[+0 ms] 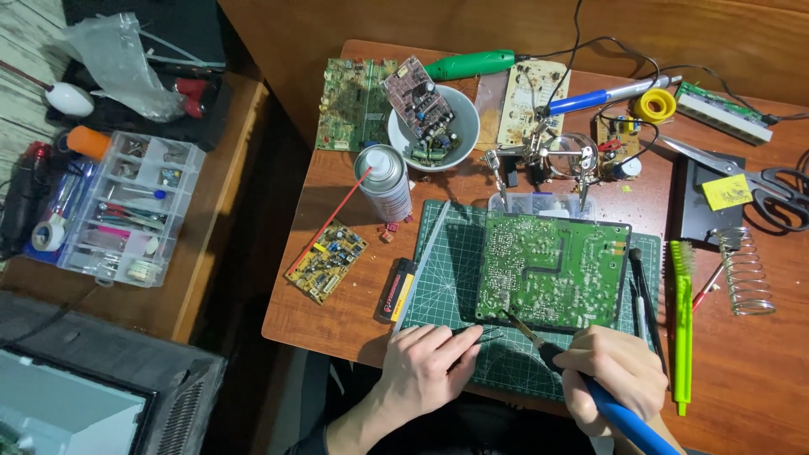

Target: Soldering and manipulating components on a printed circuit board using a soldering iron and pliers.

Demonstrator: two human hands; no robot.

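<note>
right hand (613, 366): fist closed around blue-handled soldering iron (590, 388), tip slanting up-left to near edge of green circuit board (552, 270) | left hand (430, 362): palm down, fingers pinching thin wire (484, 337) toward the tip | board: flat on green cutting mat (447, 278), table (337, 312) centre

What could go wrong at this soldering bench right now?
1. The left hand rests close to the tip of the blue-handled soldering iron held by the right hand; a burn seems possible.
2. The large green circuit board lies loose on the green cutting mat and may slide under pressure.
</note>
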